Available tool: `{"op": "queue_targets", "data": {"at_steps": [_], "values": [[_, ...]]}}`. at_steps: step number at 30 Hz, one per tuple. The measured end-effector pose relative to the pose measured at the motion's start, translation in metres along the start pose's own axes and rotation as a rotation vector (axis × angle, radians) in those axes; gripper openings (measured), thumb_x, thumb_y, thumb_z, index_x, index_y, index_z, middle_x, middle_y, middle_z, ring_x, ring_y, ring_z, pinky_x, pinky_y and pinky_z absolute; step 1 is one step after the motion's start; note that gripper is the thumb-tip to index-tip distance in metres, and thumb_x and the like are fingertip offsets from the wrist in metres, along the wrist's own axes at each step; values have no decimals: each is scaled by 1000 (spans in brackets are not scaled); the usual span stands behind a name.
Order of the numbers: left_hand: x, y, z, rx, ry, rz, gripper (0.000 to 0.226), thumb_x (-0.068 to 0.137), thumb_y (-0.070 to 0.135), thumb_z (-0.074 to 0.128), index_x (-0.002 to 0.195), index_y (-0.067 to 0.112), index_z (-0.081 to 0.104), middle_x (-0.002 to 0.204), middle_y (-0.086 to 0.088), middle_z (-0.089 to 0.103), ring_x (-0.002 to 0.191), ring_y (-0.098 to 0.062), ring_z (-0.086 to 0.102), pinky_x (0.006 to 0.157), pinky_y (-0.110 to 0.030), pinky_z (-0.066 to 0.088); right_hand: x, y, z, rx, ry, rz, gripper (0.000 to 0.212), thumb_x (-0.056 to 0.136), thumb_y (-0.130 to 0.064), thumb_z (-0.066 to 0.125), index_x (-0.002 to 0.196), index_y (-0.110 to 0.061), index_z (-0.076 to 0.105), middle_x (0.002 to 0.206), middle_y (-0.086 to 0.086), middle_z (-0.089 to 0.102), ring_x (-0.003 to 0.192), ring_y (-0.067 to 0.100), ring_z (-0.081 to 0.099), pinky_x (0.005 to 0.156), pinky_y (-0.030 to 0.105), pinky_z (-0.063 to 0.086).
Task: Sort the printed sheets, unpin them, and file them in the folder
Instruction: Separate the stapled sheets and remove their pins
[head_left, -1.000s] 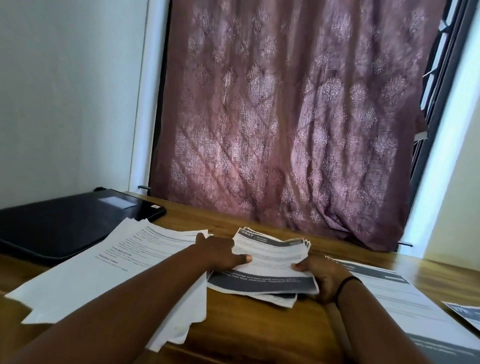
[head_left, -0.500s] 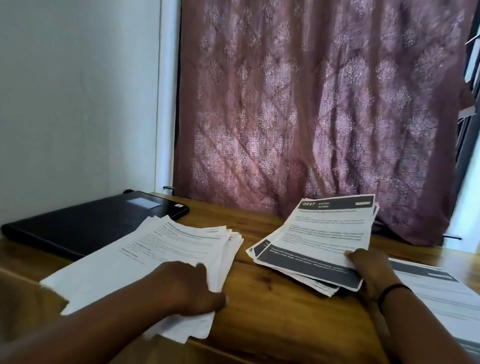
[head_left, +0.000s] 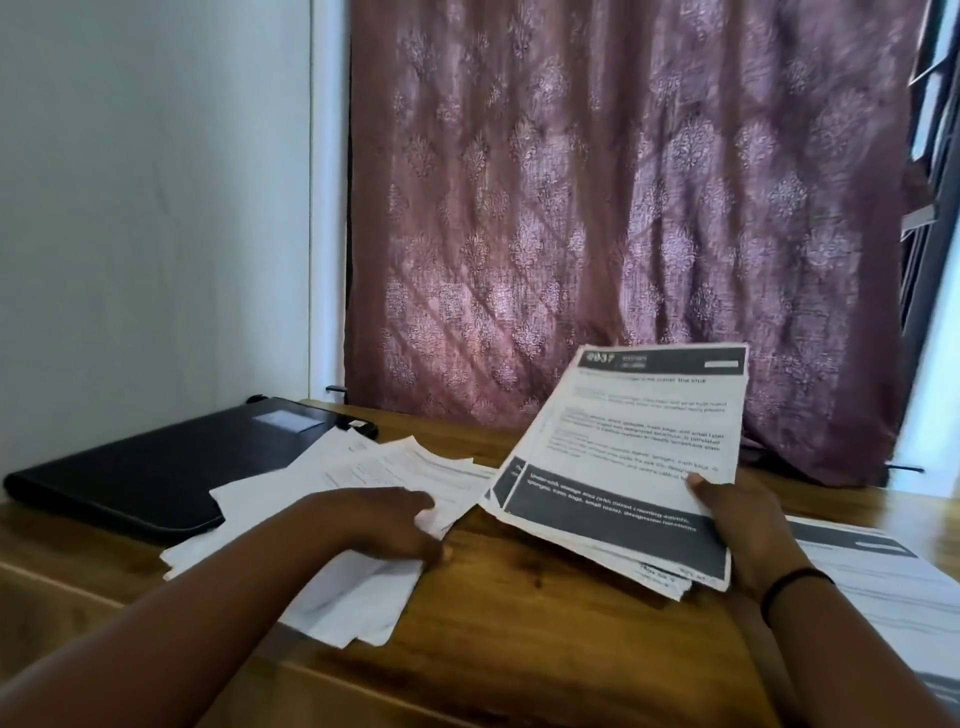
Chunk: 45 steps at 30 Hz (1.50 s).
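The right hand (head_left: 737, 525) grips a sheaf of printed sheets (head_left: 639, 452) at its lower right edge, thumb on the top page, and holds it tilted up off the wooden counter (head_left: 519, 639), at about three o'clock from the left hand. The top page carries a dark header band and a dark footer band; its small print is too blurred to read. The left hand (head_left: 379, 525) rests on a loose pile of white sheets (head_left: 322, 525) lying at nine o'clock on the counter, fingers curled over the pile's right edge. A black folder (head_left: 156, 467) lies closed at ten o'clock, partly under that pile. More printed pages (head_left: 883, 582) lie flat at four o'clock, beside the right wrist with its black band (head_left: 795, 582). A patterned mauve curtain (head_left: 623, 208) hangs at twelve o'clock.
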<state>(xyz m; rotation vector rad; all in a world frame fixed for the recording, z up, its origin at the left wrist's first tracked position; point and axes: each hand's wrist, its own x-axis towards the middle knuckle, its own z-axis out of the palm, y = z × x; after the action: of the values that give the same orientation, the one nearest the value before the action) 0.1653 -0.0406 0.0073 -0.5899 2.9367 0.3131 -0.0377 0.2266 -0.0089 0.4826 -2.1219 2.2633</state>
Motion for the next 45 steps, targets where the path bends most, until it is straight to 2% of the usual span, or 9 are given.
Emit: {"op": "queue_targets", "data": {"at_steps": [6,9,12,15,21,24,30,37,45], "values": [[17,43,-45,-1047,244,289,77,70,70,65,130,25,50,127,6,61,109,-11,62,90,-33,49,-4,-13,10,-27,0,-253,16,92,-10,62,105,-18,66,103,0,70,86,13,64,77,34,53],[43,69,-50,-1154,356,345,35,83,36,68,113,19,62,113,-3,71,91,-13,70,69,-25,57,-7,-17,13,-15,-16,-307,18,91,-9,63,108,-13,66,92,-11,68,80,3,65,68,20,51],[63,81,-46,-1368,460,262,36,85,23,70,116,5,61,115,-12,67,102,-31,65,87,-42,53,-5,-18,12,-12,5,-384,18,87,-8,67,103,-14,67,91,-13,68,73,-7,65,58,6,47],[70,92,-36,-1595,306,348,34,83,20,69,111,0,65,97,-19,73,88,-34,71,73,-40,59,1,-12,13,-179,28,-424,18,84,-7,70,94,-22,66,86,-10,70,86,11,67,72,23,54],[66,109,-20,-1587,247,383,19,84,18,69,102,11,68,91,-8,76,84,-25,73,73,-35,60,-7,-16,23,-210,92,-554,27,89,-45,61,109,-28,59,93,-25,63,88,-6,62,65,12,45],[55,116,-22,-1647,376,492,16,81,7,69,95,15,70,98,-12,74,85,-26,73,75,-37,59,-22,-29,29,-33,189,-633,13,87,-42,54,97,-34,58,87,-24,65,83,-7,64,64,16,53],[44,120,-21,-1436,548,517,32,62,35,84,89,28,67,86,8,76,88,-16,71,84,-38,56,-38,-42,31,122,240,-769,14,89,-25,54,102,-31,54,96,-22,61,84,-21,59,62,0,45],[45,111,-26,-1604,484,560,22,85,12,62,107,13,62,80,2,76,71,-13,73,56,-22,56,-23,-32,23,82,197,-622,22,89,-29,62,108,-22,54,95,-11,66,80,-9,65,60,9,51],[55,98,-32,-1635,491,553,20,91,7,56,110,9,61,81,1,76,69,-13,73,54,-22,55,-16,-21,22,115,139,-371,28,85,-37,67,109,-28,57,99,-5,71,85,6,70,69,25,55]]}}
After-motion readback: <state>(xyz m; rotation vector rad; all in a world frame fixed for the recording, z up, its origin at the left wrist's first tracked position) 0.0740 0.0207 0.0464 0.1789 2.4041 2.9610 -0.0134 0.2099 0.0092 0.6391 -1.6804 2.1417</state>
